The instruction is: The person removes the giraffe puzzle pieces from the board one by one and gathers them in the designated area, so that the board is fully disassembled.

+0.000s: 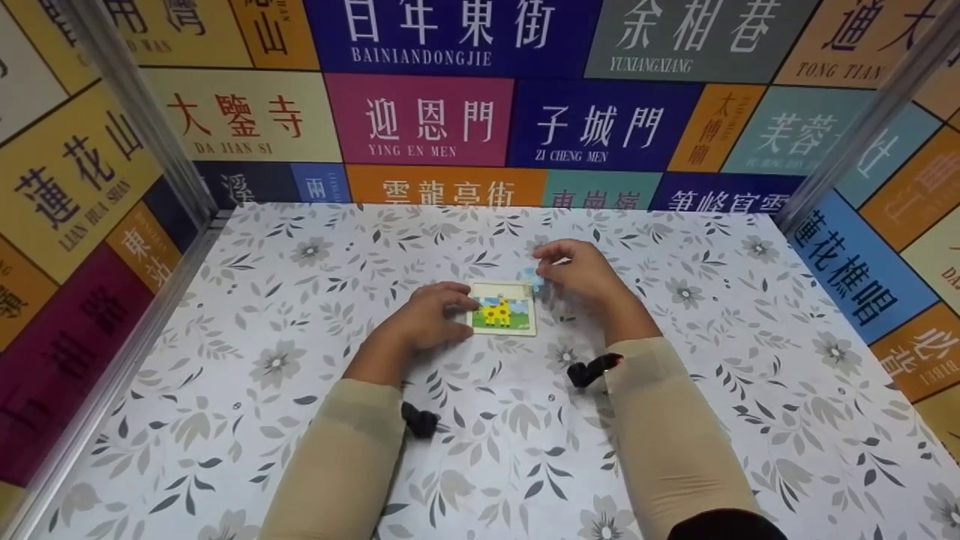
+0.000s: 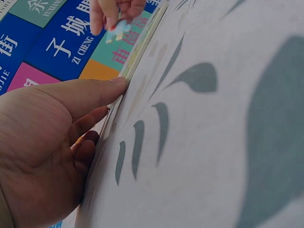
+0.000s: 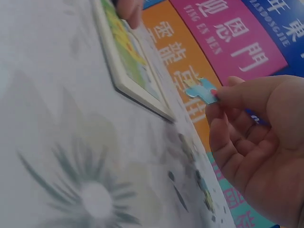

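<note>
A small jigsaw board (image 1: 503,331) with a pale rim lies on the table, showing a yellow giraffe on green and blue. Its upper strip is bare and pale. My left hand (image 1: 435,315) rests at the board's left side, thumb by the near corner and fingertips at the rim. In the left wrist view its thumb (image 2: 102,92) is extended against the board's edge. Just past the far right corner, my right hand (image 1: 581,274) pinches a light-blue jigsaw piece (image 3: 203,91) between thumb and fingertips, raised above the table.
Small loose pieces (image 3: 204,190) lie on the table to the right of the board. A white cloth (image 1: 300,442) with grey leaves and flowers covers the table. Panels with large characters (image 1: 427,120) stand behind it and at both sides.
</note>
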`<state>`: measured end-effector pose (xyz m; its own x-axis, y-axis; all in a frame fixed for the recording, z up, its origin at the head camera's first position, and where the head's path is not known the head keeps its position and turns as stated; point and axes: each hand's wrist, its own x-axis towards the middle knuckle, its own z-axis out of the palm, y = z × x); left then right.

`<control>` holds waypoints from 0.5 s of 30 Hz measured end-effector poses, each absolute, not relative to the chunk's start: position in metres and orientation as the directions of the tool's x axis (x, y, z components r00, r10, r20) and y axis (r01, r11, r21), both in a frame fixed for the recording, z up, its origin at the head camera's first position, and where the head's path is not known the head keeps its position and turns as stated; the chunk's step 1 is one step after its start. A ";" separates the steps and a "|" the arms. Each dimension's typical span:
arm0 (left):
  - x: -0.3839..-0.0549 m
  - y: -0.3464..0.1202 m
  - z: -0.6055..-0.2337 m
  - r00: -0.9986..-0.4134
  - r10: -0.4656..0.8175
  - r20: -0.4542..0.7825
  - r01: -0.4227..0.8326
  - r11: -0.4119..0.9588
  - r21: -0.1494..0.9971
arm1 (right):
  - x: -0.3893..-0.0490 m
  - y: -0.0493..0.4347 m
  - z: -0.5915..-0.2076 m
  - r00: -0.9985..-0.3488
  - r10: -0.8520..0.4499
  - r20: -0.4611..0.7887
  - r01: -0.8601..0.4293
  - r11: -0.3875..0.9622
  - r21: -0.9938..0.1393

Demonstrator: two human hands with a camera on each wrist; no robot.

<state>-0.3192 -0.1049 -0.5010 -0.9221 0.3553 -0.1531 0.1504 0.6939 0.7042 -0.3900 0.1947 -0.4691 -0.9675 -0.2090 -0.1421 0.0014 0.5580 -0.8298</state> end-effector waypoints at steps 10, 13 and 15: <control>-0.317 -0.105 -0.500 -0.925 0.353 -0.144 0.151 0.685 0.712 | -0.393 0.246 -0.465 -0.987 -0.094 -0.127 0.059 0.528 -0.847; -0.316 -0.105 -0.500 -0.926 0.353 -0.138 0.154 0.683 0.714 | -0.393 0.261 -0.466 -0.989 -0.066 -0.134 0.082 0.509 -0.857; -0.316 -0.105 -0.500 -0.925 0.355 -0.133 0.161 0.686 0.710 | -0.393 0.271 -0.467 -0.990 -0.039 -0.139 0.102 0.497 -0.862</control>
<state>-0.3162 -0.1051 -0.4998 -0.9252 0.3555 -0.1332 0.1612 0.6856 0.7099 -0.3930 0.2707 -0.4672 -0.9895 -0.0388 -0.1391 0.1017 0.4966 -0.8620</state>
